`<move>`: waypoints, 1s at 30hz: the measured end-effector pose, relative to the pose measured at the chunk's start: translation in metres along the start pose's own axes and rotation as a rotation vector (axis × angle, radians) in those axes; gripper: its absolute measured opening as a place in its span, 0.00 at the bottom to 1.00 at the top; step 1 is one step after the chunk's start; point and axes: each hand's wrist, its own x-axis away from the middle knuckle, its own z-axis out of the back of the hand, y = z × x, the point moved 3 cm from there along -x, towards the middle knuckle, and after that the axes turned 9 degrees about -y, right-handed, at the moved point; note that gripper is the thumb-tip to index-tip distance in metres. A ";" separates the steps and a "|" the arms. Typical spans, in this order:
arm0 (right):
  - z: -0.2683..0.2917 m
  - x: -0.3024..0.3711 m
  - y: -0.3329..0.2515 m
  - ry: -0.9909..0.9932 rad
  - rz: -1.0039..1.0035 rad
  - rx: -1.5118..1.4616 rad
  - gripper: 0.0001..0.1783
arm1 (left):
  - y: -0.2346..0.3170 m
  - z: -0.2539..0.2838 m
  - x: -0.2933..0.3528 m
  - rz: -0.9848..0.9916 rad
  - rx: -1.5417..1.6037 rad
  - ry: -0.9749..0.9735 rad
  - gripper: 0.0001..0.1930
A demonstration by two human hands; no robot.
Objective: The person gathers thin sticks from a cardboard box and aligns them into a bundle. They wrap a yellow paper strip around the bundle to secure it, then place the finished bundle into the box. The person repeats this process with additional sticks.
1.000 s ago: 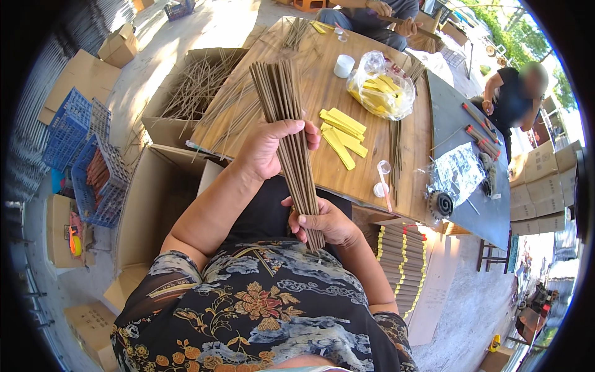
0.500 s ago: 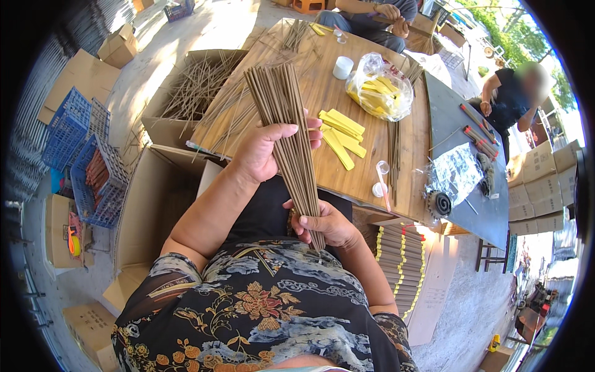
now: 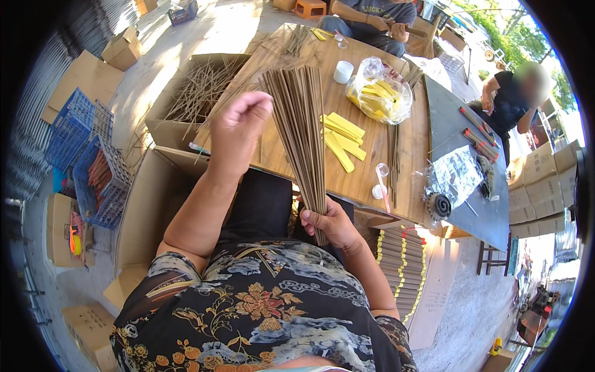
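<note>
A fanned bundle of thin brown incense sticks (image 3: pixel 302 136) stands tilted in front of me, its lower end gripped by my right hand (image 3: pixel 331 224). The sticks spread apart toward the top. Left of their upper part, my left hand (image 3: pixel 238 127) is raised with its fingers curled together, off the bundle; whether something thin is pinched there I cannot make out. Beyond the bundle, yellow paper strips (image 3: pixel 344 139) lie on the wooden table (image 3: pixel 285 167).
A carton of loose sticks (image 3: pixel 204 87) stands left of the table, with blue crates (image 3: pixel 99 180) farther left. On the table are a clear bag of yellow strips (image 3: pixel 379 93) and a white cup (image 3: pixel 343 71). Banded stick bundles (image 3: pixel 400 266) lie low right. Two people (image 3: pixel 511 99) sit across.
My left hand has let go of the bundle and moved up and left, its fingers now curled. My right hand still grips the lower end, and the sticks fan wider.
</note>
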 end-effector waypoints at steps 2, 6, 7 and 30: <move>0.000 0.000 0.001 0.014 0.002 0.039 0.17 | -0.005 -0.004 0.004 0.242 -0.084 -0.063 0.10; 0.001 -0.002 0.006 0.067 -0.003 0.213 0.16 | -0.014 -0.015 0.006 0.242 -0.191 -0.112 0.09; 0.000 -0.002 0.007 0.075 -0.001 0.222 0.15 | -0.010 -0.016 0.007 0.265 -0.237 -0.149 0.09; 0.004 -0.001 0.008 0.125 -0.057 0.374 0.15 | -0.004 0.000 -0.011 0.255 0.072 0.009 0.07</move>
